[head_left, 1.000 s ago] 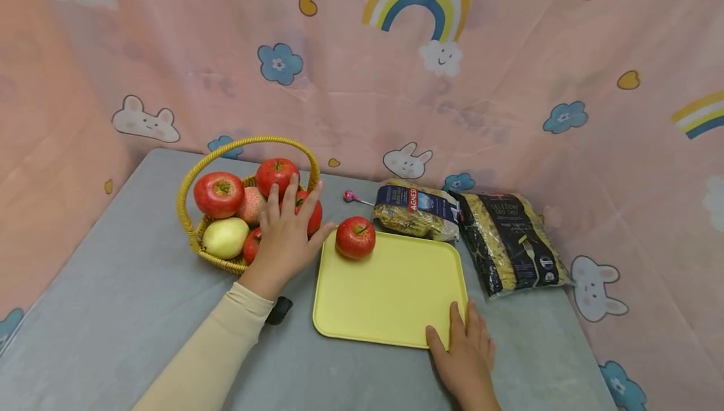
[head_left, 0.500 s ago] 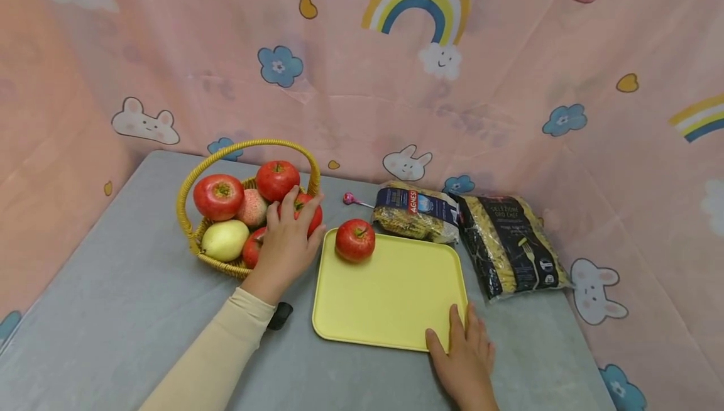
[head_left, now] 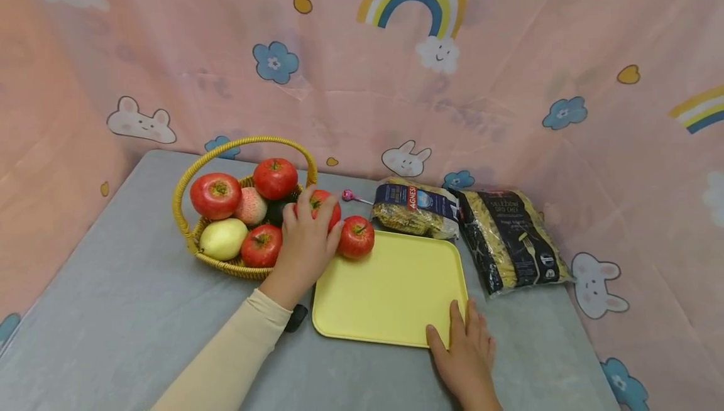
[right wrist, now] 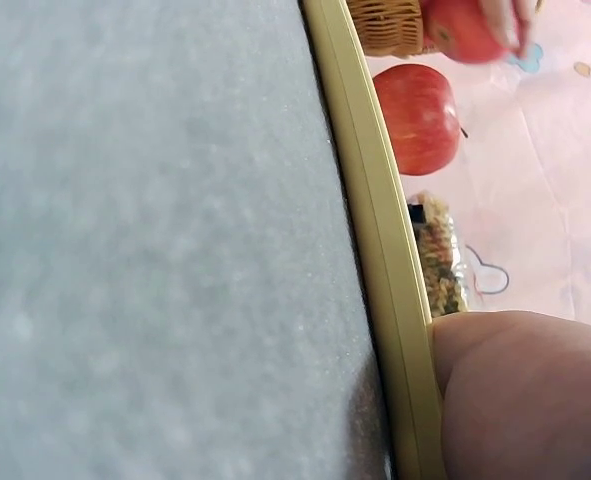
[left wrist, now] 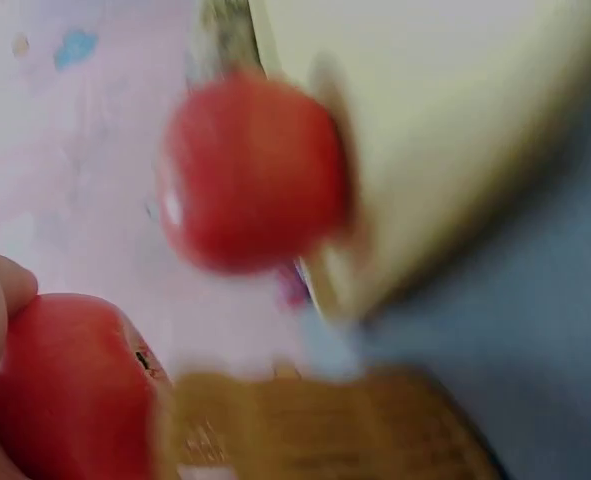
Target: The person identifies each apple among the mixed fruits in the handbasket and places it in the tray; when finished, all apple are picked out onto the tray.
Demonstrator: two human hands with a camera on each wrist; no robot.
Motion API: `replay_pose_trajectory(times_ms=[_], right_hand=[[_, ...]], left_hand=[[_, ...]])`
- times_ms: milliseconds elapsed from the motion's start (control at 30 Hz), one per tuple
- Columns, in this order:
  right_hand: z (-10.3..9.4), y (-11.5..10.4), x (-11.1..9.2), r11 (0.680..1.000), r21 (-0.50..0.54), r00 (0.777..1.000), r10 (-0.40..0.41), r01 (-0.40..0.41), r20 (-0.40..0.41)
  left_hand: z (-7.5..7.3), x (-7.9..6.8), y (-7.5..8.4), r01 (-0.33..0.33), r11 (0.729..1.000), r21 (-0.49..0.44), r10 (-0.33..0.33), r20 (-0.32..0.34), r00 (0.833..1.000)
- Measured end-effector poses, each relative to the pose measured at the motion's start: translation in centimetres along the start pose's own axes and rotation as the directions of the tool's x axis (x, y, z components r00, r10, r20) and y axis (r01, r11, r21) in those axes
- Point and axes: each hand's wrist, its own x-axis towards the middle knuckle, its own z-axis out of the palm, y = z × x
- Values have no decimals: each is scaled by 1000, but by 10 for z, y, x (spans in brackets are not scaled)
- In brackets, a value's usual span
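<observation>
Head view: left hand (head_left: pixel 305 244) grips a red apple (head_left: pixel 324 205) between basket (head_left: pixel 186 229) and tray (head_left: pixel 396 291). One apple (head_left: pixel 356 236) already sits on the tray's far-left corner; five fruits remain in the basket. Right hand (head_left: pixel 466 351) lies flat at the tray's near edge.
Left wrist view: blurred; fingers wrap the glossy held apple (left wrist: pixel 70 385).
Right wrist view: thumb (right wrist: pixel 525 395) presses the tray rim (right wrist: pixel 375 250).

"AGNESI" on blue pasta bag (head_left: pixel 415 210), black pasta bag's (head_left: pixel 511 241) print illegible

The left wrist view is motion-blurred; the left hand (head_left: pixel 305 241) hides most of its held apple (head_left: pixel 325 205); the right hand (head_left: pixel 465 354) is cut off by the frame's bottom edge.
</observation>
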Motion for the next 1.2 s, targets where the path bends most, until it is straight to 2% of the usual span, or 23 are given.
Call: replay_pose_trajectory(times_ms=[133,233,367,433,567,700,833,967,1067,1200], right_hand=[[-1,0,0,1000,-2,1000,-18,18,-9],[-1,0,-1,1000,-2,1000,-27,27,-14],[-2,-1,0,999,-11,999,-35,34,-26],[-3,-1,1,999,-12,999,-37,36,-29],[-4,-2,1,999,-10,999,-37,37,-23],[-4,-3,0,999,-8,999,-33,33,-12],[-3,-2,-1,1000,-4,1000,-21,22,5],[-2,-1,0,1000,-2,1000,-12,12,18],[-2,0,1,1000,4,1000,-8,8,20],[-2,2,1,1000,11,1000,-3,3,23]], left_hand=[[18,1,30,-73,997,-31,74,24,997],[34,1,53,-131,991,-12,132,93,987],[59,2,77,-220,975,28,210,198,957],[72,2,84,-244,969,41,227,244,943],[95,1,89,-262,962,77,224,329,918],[108,0,89,-262,959,111,201,388,900],[111,-2,88,-273,951,148,185,434,881],[111,-7,88,-317,925,209,191,467,863],[111,-10,90,-339,907,248,193,471,861],[111,-12,93,-334,902,272,170,487,857]])
